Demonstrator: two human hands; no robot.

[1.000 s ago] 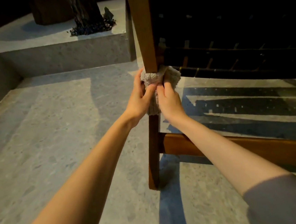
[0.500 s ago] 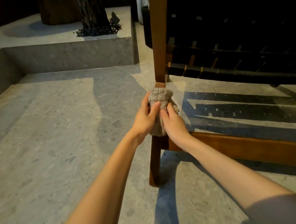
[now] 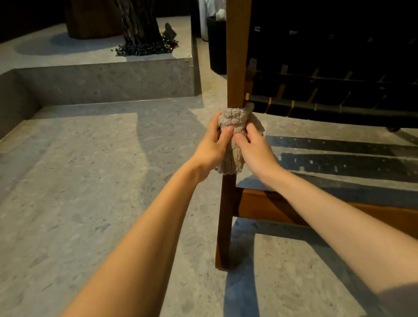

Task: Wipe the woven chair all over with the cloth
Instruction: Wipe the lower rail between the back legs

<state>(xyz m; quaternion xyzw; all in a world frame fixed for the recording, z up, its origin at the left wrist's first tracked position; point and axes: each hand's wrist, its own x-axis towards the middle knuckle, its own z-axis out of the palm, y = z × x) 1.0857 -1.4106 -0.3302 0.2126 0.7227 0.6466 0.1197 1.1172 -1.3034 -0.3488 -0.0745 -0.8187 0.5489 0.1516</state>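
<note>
Cloth: we see a beige, nubbly cloth (image 3: 234, 140) bunched round the chair's wooden post (image 3: 237, 53) at frame centre, just below where the webbing meets the wood. Its loose end hangs down between the wrists.
Left hand: our left hand (image 3: 211, 145) grips the cloth from the left, thumb laid across the front and fingers curled round the far side of the post.
Right hand: our right hand (image 3: 255, 148) grips it from the right, its thumb tip nearly meeting the left thumb. The fingers wrap behind the cloth, mostly hidden.
Woven chair: the black strap webbing (image 3: 345, 43) fills the upper right of the frame. The post runs down to the floor at lower centre, and a brown lower rail (image 3: 413, 220) leaves it toward the right edge.
Floor: grey speckled stone floor (image 3: 79, 196), with the chair's striped shadow at right.
Background: a raised stone step (image 3: 106, 81) at upper left carries a dark trunk (image 3: 138, 17) ringed with black pebbles (image 3: 146, 48).
</note>
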